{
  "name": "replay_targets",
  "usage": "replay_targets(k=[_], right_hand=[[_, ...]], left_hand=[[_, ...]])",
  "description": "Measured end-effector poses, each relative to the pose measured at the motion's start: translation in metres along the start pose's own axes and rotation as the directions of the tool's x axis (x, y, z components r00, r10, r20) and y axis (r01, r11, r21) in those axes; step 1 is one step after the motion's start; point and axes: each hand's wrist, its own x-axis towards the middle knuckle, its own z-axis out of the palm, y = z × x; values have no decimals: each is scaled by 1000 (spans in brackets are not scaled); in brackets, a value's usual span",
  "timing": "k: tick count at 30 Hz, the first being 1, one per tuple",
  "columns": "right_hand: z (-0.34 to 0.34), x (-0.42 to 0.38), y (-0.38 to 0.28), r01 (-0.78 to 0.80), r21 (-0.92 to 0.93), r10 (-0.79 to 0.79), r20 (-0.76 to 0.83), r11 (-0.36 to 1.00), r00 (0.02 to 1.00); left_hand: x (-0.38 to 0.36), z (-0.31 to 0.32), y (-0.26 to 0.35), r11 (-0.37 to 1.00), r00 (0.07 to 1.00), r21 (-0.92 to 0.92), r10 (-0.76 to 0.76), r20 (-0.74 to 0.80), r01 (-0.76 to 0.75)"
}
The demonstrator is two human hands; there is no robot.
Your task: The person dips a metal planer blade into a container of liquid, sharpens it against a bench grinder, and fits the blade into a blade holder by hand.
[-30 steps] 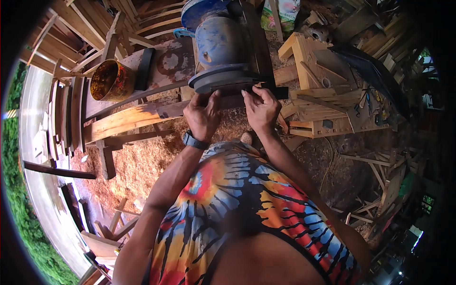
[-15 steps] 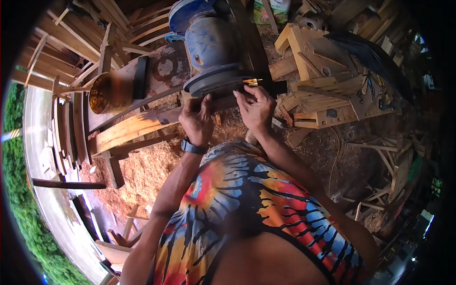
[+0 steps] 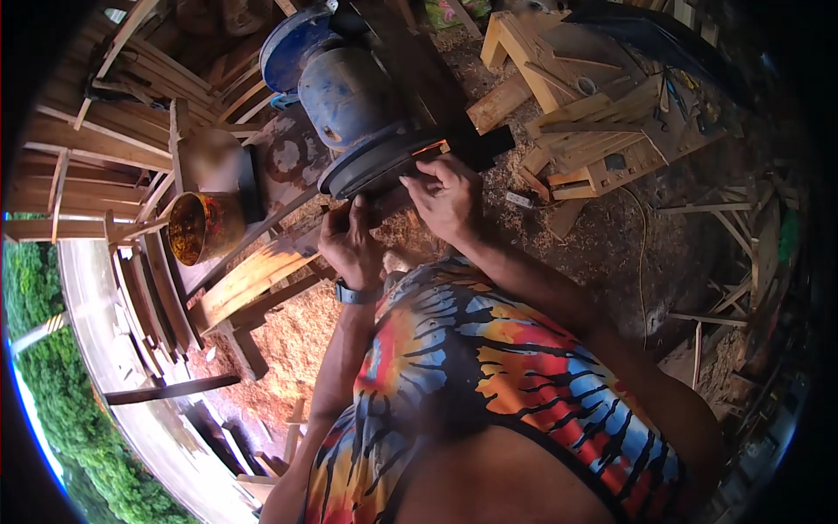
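Observation:
A blue bench grinder (image 3: 353,96) stands ahead of me, its dark grinding wheel (image 3: 336,179) facing my hands. A dark, narrow strip of metal (image 3: 384,182) lies along the wheel's near face, and its exact outline is hard to make out. My left hand (image 3: 351,243), with a watch on the wrist, pinches the strip's left part, thumb pointing up. My right hand (image 3: 447,199) grips near its right end between thumb and fingers. A small orange spark glow (image 3: 432,148) shows at the wheel's edge, just above my right fingertips.
A rusty, stained tin (image 3: 205,229) stands left of the grinder. Below it runs a pale wooden beam (image 3: 253,284), with wood shavings (image 3: 301,341) on the floor. At right a wooden bench (image 3: 602,179) carries offcuts and tools. Stacked planks (image 3: 105,188) fill the left.
My view has tilted, so the grinder and both hands appear further left. The hands keep their hold on the strip at the wheel. The sparks look smaller and dimmer.

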Motion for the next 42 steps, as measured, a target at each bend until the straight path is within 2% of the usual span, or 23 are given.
replay_targets(k=[11, 19, 25, 32, 37, 42], right_hand=[[5, 1, -3, 51, -6, -51, 4, 999, 999], [6, 0, -9, 112, -71, -111, 20, 991, 994], [19, -9, -4, -13, -11, 13, 29, 1000, 999], [13, -4, -10, 88, -69, -85, 40, 994, 996], [11, -1, -12, 127, -93, -125, 23, 988, 992], [5, 3, -10, 72, -43, -70, 41, 997, 997]], left_hand=[[1, -8, -10, 1000, 1000, -2, -2, -3, 2], [1, -12, -4, 996, 999, -76, -41, -11, 40], [1, -17, -6, 994, 998, -94, -62, -30, 59], [0, -17, -8, 989, 997, -131, -71, -36, 66], [-1, -16, -7, 995, 996, -75, -69, -50, 65], [1, -15, -12, 997, 998, -41, -59, -32, 58]])
